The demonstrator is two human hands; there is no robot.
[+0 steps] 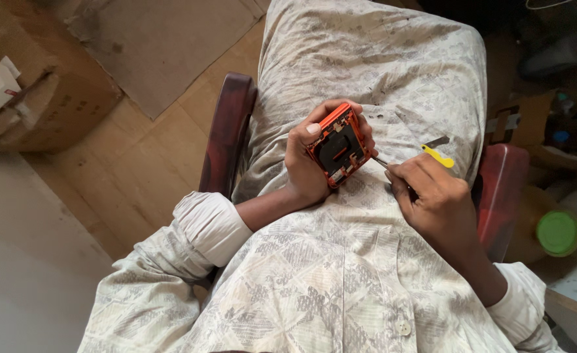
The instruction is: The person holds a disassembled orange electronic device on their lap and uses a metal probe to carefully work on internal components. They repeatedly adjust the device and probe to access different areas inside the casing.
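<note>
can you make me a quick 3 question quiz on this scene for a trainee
1. Which hand holds the orange device?
2. True or false: the right hand holds a thin tool whose tip meets the device's edge.
3. The yellow-handled tool lies: A) on the floor B) on the lap C) in the cardboard box

Key: 1. the left hand. 2. True. 3. B.

Orange casing (339,145) in left hand (308,167): matt plastic, black plastic insert. Thin tool (381,161) at right hand (436,196): bare metal, slight shine. Under both hands, patterned cloth (341,255), soft, creased. Chair arm (226,137) left of them: glossy dark wood. Beyond, rough brown cardboard (164,39).
</note>
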